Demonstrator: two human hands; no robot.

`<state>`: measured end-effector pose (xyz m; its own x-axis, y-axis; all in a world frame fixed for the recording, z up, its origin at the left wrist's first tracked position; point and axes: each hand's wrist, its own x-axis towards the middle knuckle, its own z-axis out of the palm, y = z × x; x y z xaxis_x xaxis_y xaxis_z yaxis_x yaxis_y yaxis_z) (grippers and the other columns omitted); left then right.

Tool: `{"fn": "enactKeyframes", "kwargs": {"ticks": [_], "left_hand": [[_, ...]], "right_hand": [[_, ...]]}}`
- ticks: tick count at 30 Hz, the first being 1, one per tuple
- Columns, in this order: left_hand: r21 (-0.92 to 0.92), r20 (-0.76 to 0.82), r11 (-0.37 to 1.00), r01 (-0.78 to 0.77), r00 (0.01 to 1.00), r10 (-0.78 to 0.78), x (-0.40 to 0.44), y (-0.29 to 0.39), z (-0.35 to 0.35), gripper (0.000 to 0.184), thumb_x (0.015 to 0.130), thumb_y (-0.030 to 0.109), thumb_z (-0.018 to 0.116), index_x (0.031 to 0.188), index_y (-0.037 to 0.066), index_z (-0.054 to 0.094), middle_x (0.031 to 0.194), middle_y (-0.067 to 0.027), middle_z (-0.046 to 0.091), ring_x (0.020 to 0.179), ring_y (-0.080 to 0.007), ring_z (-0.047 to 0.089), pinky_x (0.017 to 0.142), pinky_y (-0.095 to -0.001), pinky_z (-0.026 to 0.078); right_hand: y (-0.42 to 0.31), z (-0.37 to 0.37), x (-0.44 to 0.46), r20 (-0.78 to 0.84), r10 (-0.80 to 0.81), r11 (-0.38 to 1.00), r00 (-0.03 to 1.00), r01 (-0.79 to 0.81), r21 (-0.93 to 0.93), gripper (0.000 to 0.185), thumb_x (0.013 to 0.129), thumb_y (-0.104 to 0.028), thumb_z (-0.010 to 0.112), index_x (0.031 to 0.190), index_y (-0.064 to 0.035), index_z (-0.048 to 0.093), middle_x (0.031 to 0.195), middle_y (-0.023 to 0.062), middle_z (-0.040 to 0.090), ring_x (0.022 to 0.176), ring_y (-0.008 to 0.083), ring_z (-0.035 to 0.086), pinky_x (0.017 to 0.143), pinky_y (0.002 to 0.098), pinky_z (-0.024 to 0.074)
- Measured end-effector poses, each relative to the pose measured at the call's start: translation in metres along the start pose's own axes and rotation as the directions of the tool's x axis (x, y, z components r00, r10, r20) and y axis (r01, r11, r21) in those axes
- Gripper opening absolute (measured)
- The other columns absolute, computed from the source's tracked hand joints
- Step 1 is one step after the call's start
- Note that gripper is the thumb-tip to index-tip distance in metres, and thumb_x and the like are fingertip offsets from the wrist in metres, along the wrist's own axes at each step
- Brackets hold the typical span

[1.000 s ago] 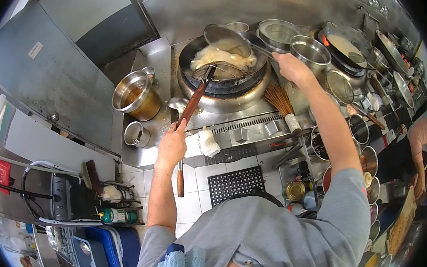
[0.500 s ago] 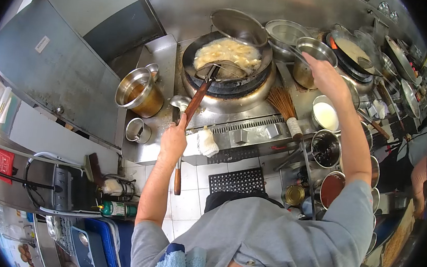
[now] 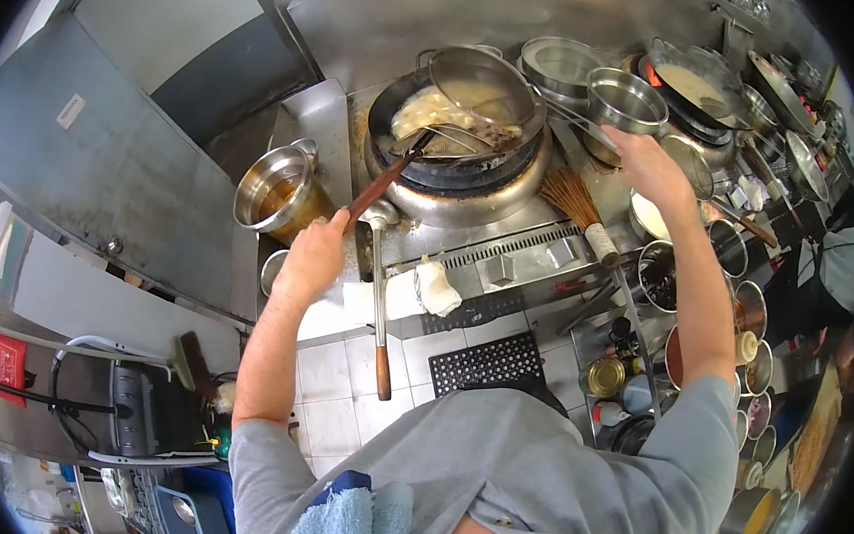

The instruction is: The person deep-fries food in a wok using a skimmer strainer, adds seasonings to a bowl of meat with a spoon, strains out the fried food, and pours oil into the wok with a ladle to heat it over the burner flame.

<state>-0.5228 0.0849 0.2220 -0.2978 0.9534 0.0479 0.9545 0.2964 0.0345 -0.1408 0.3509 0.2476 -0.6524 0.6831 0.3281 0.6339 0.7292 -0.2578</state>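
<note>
My left hand (image 3: 313, 258) is closed around the wooden handle of a wire skimmer (image 3: 383, 184), whose mesh head rests low in the wok (image 3: 383, 113). In my right hand (image 3: 647, 170) is the long metal handle of a large round strainer (image 3: 479, 78), tilted over the wok's far right side. Pale food pieces (image 3: 422, 114) bubble in oil at the wok's left, partly hidden by the strainer. Beside my left hand, a ladle (image 3: 379, 268) lies on the counter, its wooden handle sticking out past the edge.
A steel pot of brown liquid (image 3: 279, 195) stands left of the wok. To the right are a bamboo brush (image 3: 574, 203), an empty-looking steel pot (image 3: 628, 100) and a second wok (image 3: 696, 92). Several sauce containers line the right side. A white cloth (image 3: 435, 288) lies at the front edge.
The large strainer has come down and nearer, from above the wok's back rim to over its contents. My left hand has shifted left with the skimmer handle. The camera view has shifted slightly.
</note>
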Motion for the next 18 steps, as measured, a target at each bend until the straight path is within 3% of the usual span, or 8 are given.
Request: {"fn": "enactKeyframes", "kwargs": {"ticks": [6,7,8,9,10,13,16,18], "left_hand": [[-0.256,0.03,0.953,-0.163,0.984,0.176,0.033,-0.052,-0.021,0.031,0.083,0.009,0.053,0.113,0.003,0.049,0.094,-0.0217,0.063,0.089,-0.0389,0.06,0.073,-0.0443,0.046],[-0.269,-0.076,0.92,-0.286,0.958,0.276,0.043,-0.066,-0.012,0.037,0.081,0.009,0.057,0.117,0.005,0.048,0.084,-0.0214,0.061,0.077,-0.0356,0.062,0.067,-0.0417,0.048],[-0.417,0.058,0.897,-0.147,0.98,0.188,0.051,-0.077,-0.003,0.036,0.082,0.009,0.056,0.116,0.006,0.048,0.082,-0.0176,0.06,0.072,-0.03,0.061,0.062,-0.0382,0.048],[-0.537,0.204,0.844,0.009,0.972,0.119,0.055,-0.079,-0.003,0.034,0.082,0.009,0.055,0.116,0.006,0.047,0.08,-0.0138,0.059,0.067,-0.0245,0.059,0.058,-0.0348,0.047],[-0.62,0.355,0.764,0.177,0.932,0.072,0.058,-0.08,-0.003,0.033,0.083,0.008,0.055,0.115,0.006,0.047,0.077,-0.01,0.058,0.062,-0.0189,0.057,0.054,-0.0313,0.046],[-0.845,0.418,0.419,0.331,0.899,0.133,0.055,-0.07,0.005,0.027,0.085,0.002,0.052,0.111,0.004,0.043,0.074,-0.0043,0.049,0.056,-0.0061,0.044,0.044,-0.0221,0.036],[-0.886,0.458,0.192,0.422,0.863,0.213,0.062,-0.057,0.019,0.023,0.085,0.001,0.052,0.105,0.005,0.041,0.079,-0.0058,0.051,0.056,-0.0086,0.047,0.043,-0.0228,0.037],[-0.881,0.471,0.176,0.44,0.853,0.226,0.064,-0.039,0.024,0.019,0.086,0.001,0.052,0.101,0.003,0.04,0.08,-0.0067,0.052,0.057,-0.0094,0.047,0.044,-0.0235,0.039]], "right_hand": [[-0.004,0.046,0.023,0.054,0.015,0.999,0.998,-0.017,0.048,0.04,0.079,0.003,0.047,0.118,0.0021,0.055,0.104,0.0249,0.061,0.099,0.0383,0.058,0.088,0.0422,0.0447],[-0.007,0.055,0.025,0.033,0.045,0.996,0.998,-0.048,0.075,0.039,0.08,0.001,0.047,0.118,0.0027,0.055,0.105,0.0248,0.061,0.099,0.0382,0.058,0.088,0.0421,0.0448],[-0.008,0.067,0.027,0.011,0.077,0.992,0.997,-0.078,0.102,0.038,0.08,0.0,0.046,0.118,0.0032,0.054,0.105,0.0247,0.06,0.099,0.038,0.058,0.088,0.042,0.0449],[-0.013,0.074,0.026,-0.064,0.025,0.996,0.998,-0.02,0.083,0.045,0.079,0.001,0.046,0.124,0.0032,0.049,0.093,0.0224,0.065,0.085,0.0334,0.063,0.075,0.0389,0.0477],[-0.014,0.077,0.022,0.005,0.143,0.978,0.99,-0.142,0.153,0.044,0.079,0.0,0.045,0.122,0.0036,0.05,0.096,0.0245,0.063,0.089,0.035,0.062,0.08,0.0385,0.0468],[-0.046,0.079,0.0,0.176,0.388,0.869,0.905,-0.423,0.257,0.046,0.076,0.0,0.045,0.121,0.0062,0.05,0.102,0.0299,0.06,0.097,0.0379,0.059,0.088,0.0363,0.0448],[-0.052,0.116,-0.014,0.054,0.441,0.818,0.896,-0.425,0.387,0.048,0.075,0.002,0.044,0.122,0.0101,0.046,0.108,0.0297,0.058,0.099,0.0375,0.059,0.089,0.0375,0.0446],[-0.069,0.14,-0.022,0.024,0.469,0.795,0.883,-0.433,0.424,0.053,0.076,0.001,0.045,0.128,0.0093,0.04,0.107,0.0296,0.058,0.1,0.0377,0.058,0.089,0.0387,0.0446]]}}
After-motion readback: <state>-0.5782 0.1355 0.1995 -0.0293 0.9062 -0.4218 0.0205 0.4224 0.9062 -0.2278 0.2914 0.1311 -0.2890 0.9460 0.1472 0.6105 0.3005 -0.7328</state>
